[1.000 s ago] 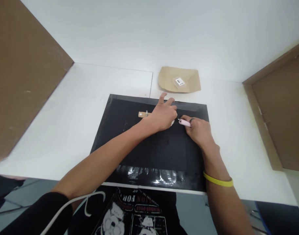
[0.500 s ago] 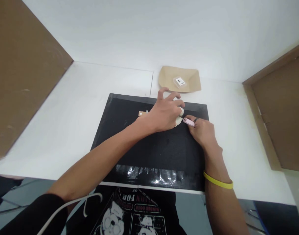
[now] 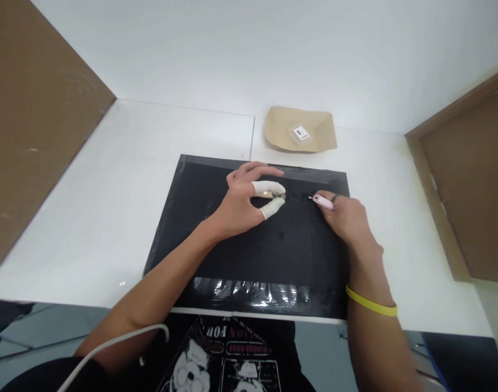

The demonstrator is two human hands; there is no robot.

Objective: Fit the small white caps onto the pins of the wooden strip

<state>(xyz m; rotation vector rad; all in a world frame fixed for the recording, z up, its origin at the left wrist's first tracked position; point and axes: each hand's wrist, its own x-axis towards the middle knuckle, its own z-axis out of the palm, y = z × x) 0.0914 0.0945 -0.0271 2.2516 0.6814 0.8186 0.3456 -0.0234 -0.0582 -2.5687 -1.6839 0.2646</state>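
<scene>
My left hand (image 3: 249, 198) wears white finger cots (image 3: 273, 207) on thumb and index finger. These two fingertips close around the dark metallic end of a small tan strip (image 3: 263, 195) with a white dot. What the metal end is, I cannot make out. The other fingers of this hand stretch out above the black mat (image 3: 249, 256). My right hand (image 3: 344, 215) is closed on a pink-handled tool (image 3: 323, 202) whose thin metal tip points left. A gap of bare mat separates that tip from my left fingertips.
Behind the mat sits a tan paper tray (image 3: 324, 130) holding a small clear case (image 3: 301, 134) with a white label. Brown panels (image 3: 40, 120) stand at the left and right sides of the white table (image 3: 97, 218). A white cable (image 3: 114, 335) runs by my left arm.
My left hand has drawn left and turned, its fingertips now at the strip's metal end. The strip lies farther right than before. My right hand has shifted slightly right with the pink-handled tool.
</scene>
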